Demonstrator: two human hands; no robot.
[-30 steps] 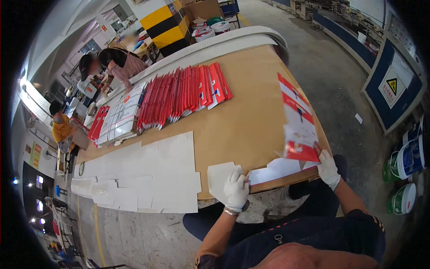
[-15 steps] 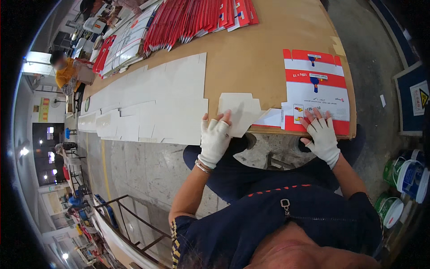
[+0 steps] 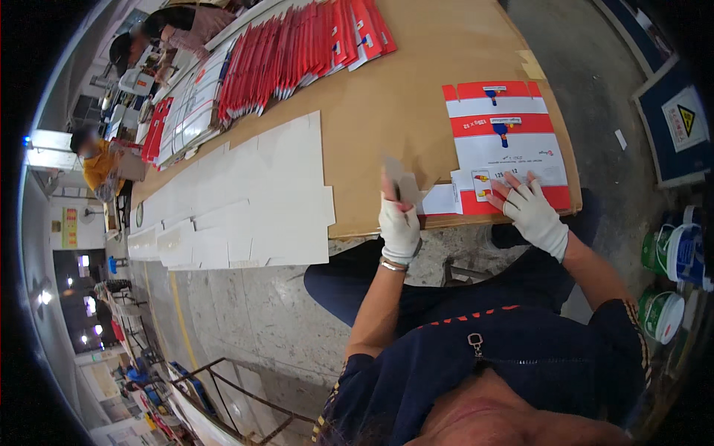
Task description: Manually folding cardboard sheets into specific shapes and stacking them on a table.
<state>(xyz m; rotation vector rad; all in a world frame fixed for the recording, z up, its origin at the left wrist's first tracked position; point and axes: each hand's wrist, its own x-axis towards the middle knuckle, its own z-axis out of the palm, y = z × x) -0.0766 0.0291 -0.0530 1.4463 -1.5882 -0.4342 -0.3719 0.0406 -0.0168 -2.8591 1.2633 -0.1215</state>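
Observation:
A flat red and white printed carton blank [image 3: 513, 152] lies along the right front of the table. At its left end a plain grey flap [image 3: 404, 186] stands raised and blurred, with a white tab [image 3: 440, 198] showing beside it. My left hand [image 3: 400, 227], in a fingerless white glove, is turned edge-on with its fingers up along that flap, seemingly pinching it. In a matching glove, my right hand [image 3: 529, 208] lies palm down on the printed face, fingers spread. To the left, overlapping grey-white cardboard blanks [image 3: 253, 201] lie plain side up.
A long row of folded red cartons [image 3: 297, 59] leans at the back of the brown table [image 3: 416, 89], beside a strapped bundle [image 3: 190, 108]. A person in yellow [image 3: 100, 167] and another person work at the far left. Buckets [image 3: 662, 316] stand on the right floor.
The grey flap, flat half a second ago, is now tilted up. My left hand has moved right and turned on edge with it. My right hand stays on the carton blank.

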